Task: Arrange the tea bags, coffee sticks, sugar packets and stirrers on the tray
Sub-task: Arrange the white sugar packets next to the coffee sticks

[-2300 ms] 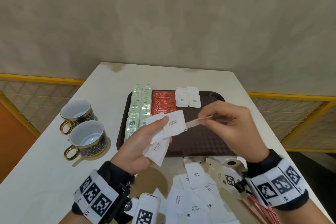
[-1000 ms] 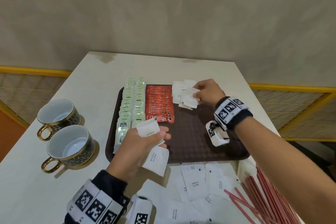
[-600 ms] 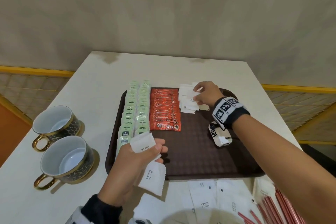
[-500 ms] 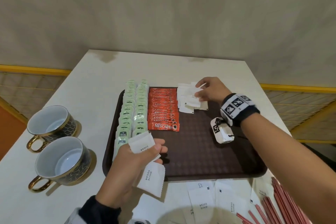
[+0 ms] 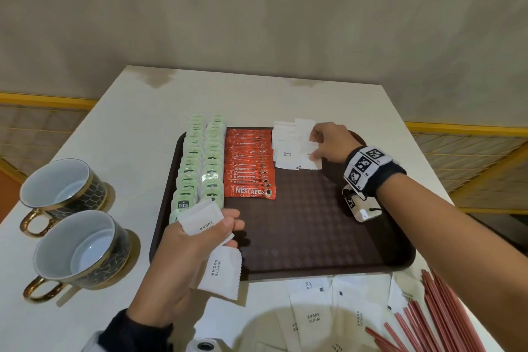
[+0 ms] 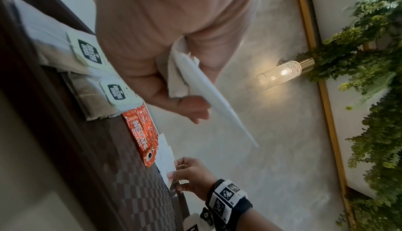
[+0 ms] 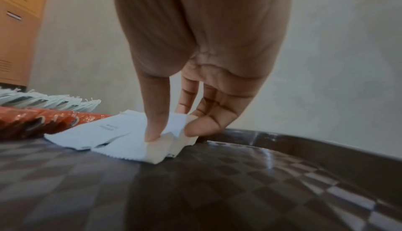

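A dark brown tray (image 5: 314, 237) holds two rows of green tea bags (image 5: 200, 168), a row of red coffee sticks (image 5: 248, 166) and a small pile of white sugar packets (image 5: 288, 151) at its far side. My right hand (image 5: 313, 148) is on that pile. In the right wrist view its thumb and fingers (image 7: 172, 133) pinch the edge of a sugar packet (image 7: 121, 135) lying on the tray floor. My left hand (image 5: 228, 228) hovers over the tray's near left corner and grips several sugar packets (image 5: 200, 220), one of them hanging below the palm.
Two gold-handled cups (image 5: 63, 188) (image 5: 83, 251) stand on the table to the left of the tray. Loose sugar packets (image 5: 314, 314) lie in front of the tray. Red stirrers (image 5: 445, 314) lie at the front right.
My right hand took a packet from the left hand's bunch, carried it to the far sugar pile and now holds it down there. The left hand stays put with its packets.
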Demonstrator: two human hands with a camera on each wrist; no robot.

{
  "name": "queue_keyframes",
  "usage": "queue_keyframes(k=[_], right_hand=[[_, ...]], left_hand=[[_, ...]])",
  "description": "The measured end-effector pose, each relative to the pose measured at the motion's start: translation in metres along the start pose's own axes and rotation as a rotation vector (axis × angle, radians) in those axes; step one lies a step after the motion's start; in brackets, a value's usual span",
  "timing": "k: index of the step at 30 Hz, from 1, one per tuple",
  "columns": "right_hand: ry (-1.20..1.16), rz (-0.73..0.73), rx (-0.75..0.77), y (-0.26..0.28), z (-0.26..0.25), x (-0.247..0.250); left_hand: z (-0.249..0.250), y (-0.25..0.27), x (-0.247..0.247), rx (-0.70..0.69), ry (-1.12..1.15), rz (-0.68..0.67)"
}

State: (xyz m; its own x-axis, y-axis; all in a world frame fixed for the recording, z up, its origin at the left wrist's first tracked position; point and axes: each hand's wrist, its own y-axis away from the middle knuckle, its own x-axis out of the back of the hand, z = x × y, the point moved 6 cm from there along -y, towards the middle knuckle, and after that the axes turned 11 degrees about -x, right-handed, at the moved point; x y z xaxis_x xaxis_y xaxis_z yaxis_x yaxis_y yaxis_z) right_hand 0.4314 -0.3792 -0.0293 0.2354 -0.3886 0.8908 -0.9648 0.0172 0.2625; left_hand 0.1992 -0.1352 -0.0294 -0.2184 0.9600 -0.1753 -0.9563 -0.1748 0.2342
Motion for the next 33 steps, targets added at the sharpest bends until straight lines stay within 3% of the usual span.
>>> queue_keyframes(k=[5,8,13,17,33], right_hand=[[0.093,0.039,0.033,-0.006,-0.007,0.003],[0.170,0.082,0.167,-0.001,-0.032,0.002],[0.444,0.027,0.348,0.009,-0.074,-0.018],[0.518,0.017,0.337,0.008,-0.075,-0.024],[0.415,0.054,0.177,0.012,-0.051,-0.023]], left_hand=[[-0.002,0.002,0.002,0.003,0.028,0.004],[-0.003,0.002,0.004,-0.002,0.037,0.009],[-0.002,0.004,0.007,-0.008,0.050,0.021],[-0.002,0.005,0.013,-0.011,0.064,0.032],[-0.005,0.005,0.014,-0.022,0.088,0.013]])
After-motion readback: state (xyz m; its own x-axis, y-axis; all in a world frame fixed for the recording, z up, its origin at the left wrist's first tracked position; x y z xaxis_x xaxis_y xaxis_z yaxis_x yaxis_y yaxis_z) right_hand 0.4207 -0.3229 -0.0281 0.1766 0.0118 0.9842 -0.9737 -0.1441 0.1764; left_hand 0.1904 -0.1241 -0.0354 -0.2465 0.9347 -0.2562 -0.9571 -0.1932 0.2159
